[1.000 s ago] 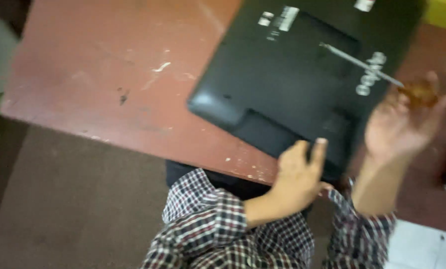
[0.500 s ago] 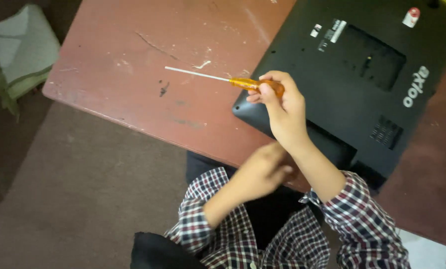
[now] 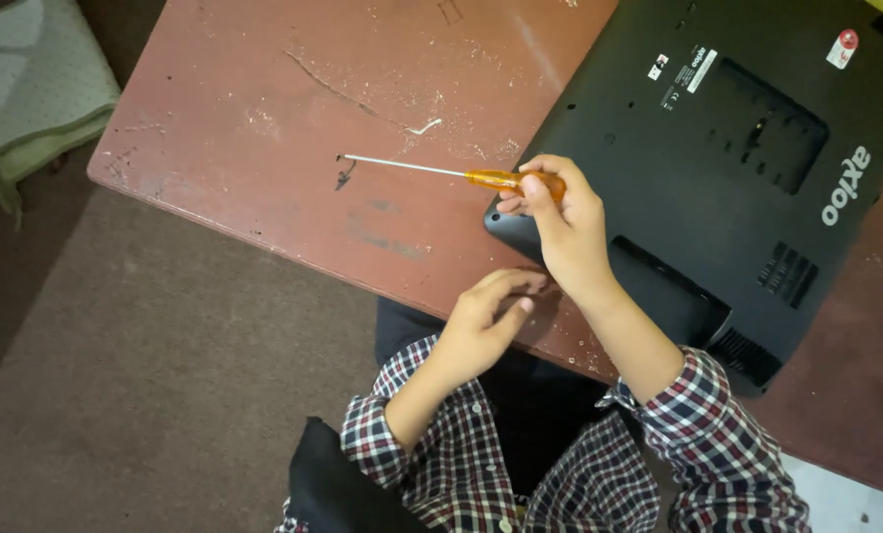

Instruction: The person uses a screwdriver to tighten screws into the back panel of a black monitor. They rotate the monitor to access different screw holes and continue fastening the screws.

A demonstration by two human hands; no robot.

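Note:
My right hand grips the orange handle of a screwdriver, whose long metal shaft points left over the table. This hand hovers at the near left corner of a black laptop lying bottom side up on the worn reddish-brown table. My left hand rests at the table's near edge, just below the right hand, with fingers loosely curled and nothing visible in them. Both sleeves are a red, white and dark check.
A pale cushion or cloth lies on the floor at the far left. Brown floor stretches left of my lap. A dark object sits on my lap at the bottom edge.
My right hand carried the screwdriver from the laptop's right side across to its left corner, the shaft now pointing left. My left hand left the laptop's edge and lowered to the table's edge.

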